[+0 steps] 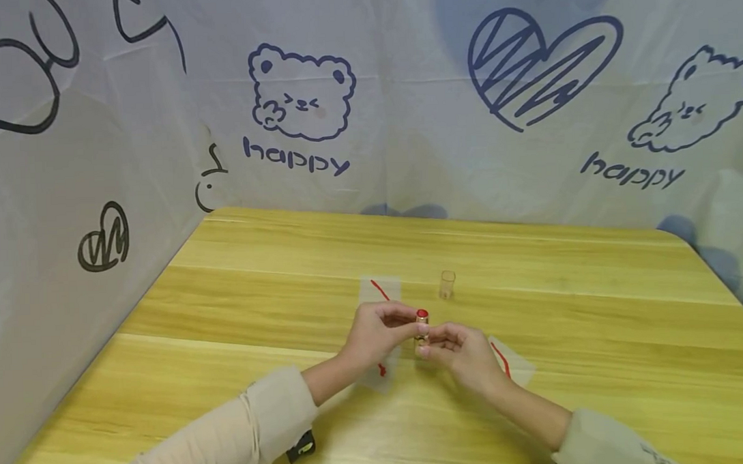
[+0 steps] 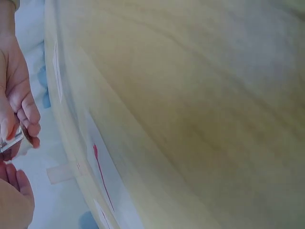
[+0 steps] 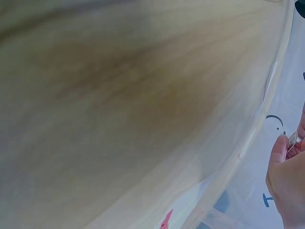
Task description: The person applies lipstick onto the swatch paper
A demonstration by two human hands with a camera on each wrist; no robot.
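Both hands meet on a small gold lipstick (image 1: 421, 319), held upright over the middle of the table, its red tip facing up. My left hand (image 1: 371, 333) pinches the upper part of the tube between thumb and fingers. Lower down, at the base, the thumb and fingers of my right hand (image 1: 470, 353) grip it. Fingers cover much of the tube. A clear lipstick cap (image 1: 447, 284) stands on the table just beyond the hands. Under the left hand lies a white paper strip (image 1: 367, 292) with red marks, partly hidden by that hand.
Another paper strip (image 1: 521, 367) with a red line lies by the right wrist. The wooden table (image 1: 244, 291) has printed white cloth (image 1: 405, 142) hanging behind it and along its left side. A black object (image 1: 302, 447) shows below the left sleeve.
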